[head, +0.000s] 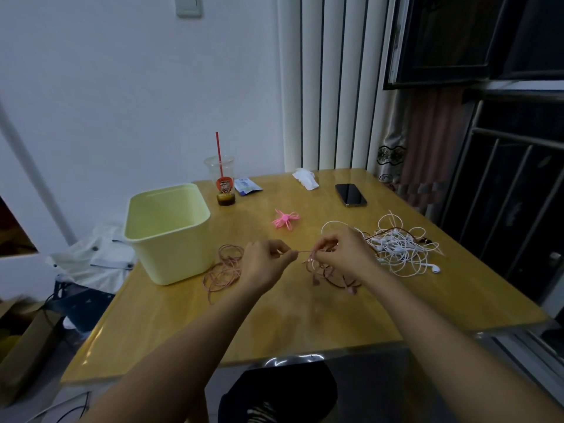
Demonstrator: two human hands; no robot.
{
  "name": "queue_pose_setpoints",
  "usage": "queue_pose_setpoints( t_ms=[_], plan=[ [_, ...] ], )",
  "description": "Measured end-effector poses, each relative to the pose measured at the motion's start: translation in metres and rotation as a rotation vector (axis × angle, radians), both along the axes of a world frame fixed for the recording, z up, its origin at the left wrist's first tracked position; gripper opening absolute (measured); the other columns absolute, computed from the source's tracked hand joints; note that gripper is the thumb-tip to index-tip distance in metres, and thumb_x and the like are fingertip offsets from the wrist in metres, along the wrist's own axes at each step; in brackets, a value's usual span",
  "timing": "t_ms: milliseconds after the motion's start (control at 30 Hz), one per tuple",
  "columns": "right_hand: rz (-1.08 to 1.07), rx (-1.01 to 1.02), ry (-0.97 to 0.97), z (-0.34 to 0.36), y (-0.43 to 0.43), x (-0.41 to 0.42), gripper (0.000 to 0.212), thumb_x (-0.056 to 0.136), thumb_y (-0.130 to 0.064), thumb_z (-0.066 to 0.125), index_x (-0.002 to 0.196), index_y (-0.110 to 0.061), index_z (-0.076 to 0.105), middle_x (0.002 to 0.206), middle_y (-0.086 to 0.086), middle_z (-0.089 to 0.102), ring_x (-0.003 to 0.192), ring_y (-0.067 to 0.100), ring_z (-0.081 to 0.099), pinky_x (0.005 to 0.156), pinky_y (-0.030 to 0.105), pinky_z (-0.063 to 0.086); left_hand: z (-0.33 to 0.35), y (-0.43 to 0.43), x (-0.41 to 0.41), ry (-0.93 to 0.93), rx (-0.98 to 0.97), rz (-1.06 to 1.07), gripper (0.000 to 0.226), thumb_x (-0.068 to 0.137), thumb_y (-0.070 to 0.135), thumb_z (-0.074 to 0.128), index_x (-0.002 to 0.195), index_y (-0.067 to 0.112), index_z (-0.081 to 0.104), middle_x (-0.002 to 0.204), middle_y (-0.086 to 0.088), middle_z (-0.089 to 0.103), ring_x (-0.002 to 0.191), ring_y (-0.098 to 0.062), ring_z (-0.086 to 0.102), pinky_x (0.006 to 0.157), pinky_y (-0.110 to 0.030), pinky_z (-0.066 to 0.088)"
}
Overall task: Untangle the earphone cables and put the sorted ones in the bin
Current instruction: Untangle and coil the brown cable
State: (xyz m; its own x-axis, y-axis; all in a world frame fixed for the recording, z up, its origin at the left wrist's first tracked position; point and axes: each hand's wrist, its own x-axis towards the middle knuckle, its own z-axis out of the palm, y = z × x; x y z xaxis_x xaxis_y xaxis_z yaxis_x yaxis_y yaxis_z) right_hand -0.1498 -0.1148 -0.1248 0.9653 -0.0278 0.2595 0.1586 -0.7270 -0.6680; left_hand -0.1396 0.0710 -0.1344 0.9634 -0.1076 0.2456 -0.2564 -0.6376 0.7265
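A dusty-pink earphone cable (224, 271) lies in loose loops on the wooden table (305, 325), beside the pale yellow bin (166, 236). My left hand (267, 264) and my right hand (341, 254) each pinch a short taut stretch of that cable between them, just above the table. Under my right hand more of the pink cable and its earbuds (335, 282) hang in a small knot. To the right sits a tangle of white earphones (403, 247) with a dark red cable in it. The bin looks empty inside.
A bright pink cable bundle (285, 220) lies at mid-table. Behind it are a plastic cup with a red straw (220, 178), a small blue packet (247, 186), a crumpled tissue (305, 178) and a dark phone (351, 195). The table's front edge is close to my body.
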Motion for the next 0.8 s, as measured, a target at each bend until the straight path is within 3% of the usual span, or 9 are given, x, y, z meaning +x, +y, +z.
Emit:
queue_pose_setpoints(
  t_ms=[100, 167, 267, 367, 500, 567, 667, 767, 800],
  plan=[
    [-0.016, 0.146, -0.109, -0.002, 0.001, 0.001, 0.009, 0.077, -0.016, 0.078, 0.082, -0.023, 0.081, 0.072, -0.012, 0.071, 0.07, -0.007, 0.063, 0.057, 0.008, 0.045, 0.002, 0.0, 0.003, -0.013, 0.016, 0.002, 0.022, 0.089, 0.043, 0.064, 0.082, 0.025, 0.074, 0.078, 0.001, 0.068, 0.075, -0.014, 0.062, 0.071, -0.035, 0.052],
    [-0.011, 0.271, -0.129, -0.007, 0.002, 0.004, 0.007, 0.078, -0.016, 0.08, 0.082, -0.022, 0.08, 0.067, -0.014, 0.069, 0.066, -0.01, 0.061, 0.057, 0.005, 0.043, 0.004, -0.002, 0.005, -0.004, 0.001, 0.008, 0.022, 0.09, 0.041, 0.061, 0.079, 0.025, 0.071, 0.076, 0.001, 0.068, 0.075, -0.015, 0.063, 0.072, -0.037, 0.053],
    [0.052, 0.484, -0.087, -0.016, 0.004, 0.011, 0.01, 0.083, -0.013, 0.076, 0.084, -0.023, 0.078, 0.072, -0.008, 0.074, 0.074, 0.003, 0.069, 0.071, 0.022, 0.054, 0.004, -0.002, 0.008, 0.003, -0.005, 0.015, 0.022, 0.091, 0.036, 0.056, 0.076, 0.023, 0.066, 0.071, 0.0, 0.066, 0.072, -0.019, 0.064, 0.073, -0.041, 0.056],
    [0.067, 0.705, -0.066, -0.019, 0.003, 0.015, 0.007, 0.091, -0.014, 0.069, 0.088, -0.018, 0.074, 0.078, -0.007, 0.075, 0.079, 0.005, 0.071, 0.076, 0.019, 0.053, -0.001, 0.005, 0.01, 0.07, -0.022, 0.034, 0.023, 0.092, 0.033, 0.052, 0.078, 0.023, 0.066, 0.067, -0.001, 0.067, 0.064, -0.017, 0.062, 0.073, -0.043, 0.057],
    [0.106, 0.771, -0.002, -0.019, 0.003, 0.016, 0.016, 0.099, -0.02, 0.057, 0.098, -0.012, 0.071, 0.087, -0.003, 0.076, 0.085, 0.007, 0.072, 0.087, 0.026, 0.053, -0.005, 0.021, 0.011, 0.153, -0.036, 0.029, 0.021, 0.097, 0.033, 0.054, 0.093, 0.019, 0.07, 0.074, -0.007, 0.068, 0.058, -0.015, 0.059, 0.067, -0.04, 0.057],
    [0.12, 0.771, 0.041, -0.021, 0.005, 0.018, 0.021, 0.102, -0.025, 0.052, 0.1, -0.014, 0.069, 0.093, 0.001, 0.076, 0.089, 0.011, 0.071, 0.086, 0.03, 0.051, -0.003, 0.023, 0.009, 0.161, -0.035, 0.007, 0.021, 0.1, 0.029, 0.05, 0.097, 0.017, 0.067, 0.07, -0.005, 0.068, 0.057, -0.014, 0.06, 0.063, -0.035, 0.055],
    [0.18, 0.857, 0.056, -0.019, 0.009, 0.016, 0.029, 0.103, -0.032, 0.045, 0.104, -0.012, 0.066, 0.098, 0.005, 0.073, 0.096, 0.022, 0.069, 0.086, 0.035, 0.054, -0.001, 0.02, 0.009, 0.181, -0.075, -0.034, 0.021, 0.101, 0.023, 0.047, 0.096, 0.016, 0.065, 0.078, 0.0, 0.069, 0.07, -0.014, 0.064, 0.074, -0.038, 0.056],
    [0.28, 0.918, 0.106, -0.013, 0.013, 0.01, 0.036, 0.102, -0.038, 0.038, 0.11, -0.014, 0.063, 0.109, 0.009, 0.067, 0.094, 0.02, 0.065, 0.064, 0.027, 0.052, 0.002, 0.015, 0.009, 0.193, -0.094, -0.038, 0.021, 0.101, 0.018, 0.047, 0.098, 0.016, 0.067, 0.089, -0.001, 0.067, 0.074, -0.012, 0.059, 0.071, -0.034, 0.053],
    [0.307, 0.913, 0.124, -0.013, 0.014, 0.009, 0.037, 0.101, -0.041, 0.038, 0.112, -0.017, 0.063, 0.112, 0.007, 0.066, 0.094, 0.019, 0.064, 0.064, 0.026, 0.051, 0.004, 0.013, 0.008, 0.197, -0.109, -0.05, 0.02, 0.099, 0.015, 0.047, 0.101, 0.016, 0.067, 0.09, -0.002, 0.066, 0.075, -0.012, 0.057, 0.069, -0.031, 0.05]
  ],
)
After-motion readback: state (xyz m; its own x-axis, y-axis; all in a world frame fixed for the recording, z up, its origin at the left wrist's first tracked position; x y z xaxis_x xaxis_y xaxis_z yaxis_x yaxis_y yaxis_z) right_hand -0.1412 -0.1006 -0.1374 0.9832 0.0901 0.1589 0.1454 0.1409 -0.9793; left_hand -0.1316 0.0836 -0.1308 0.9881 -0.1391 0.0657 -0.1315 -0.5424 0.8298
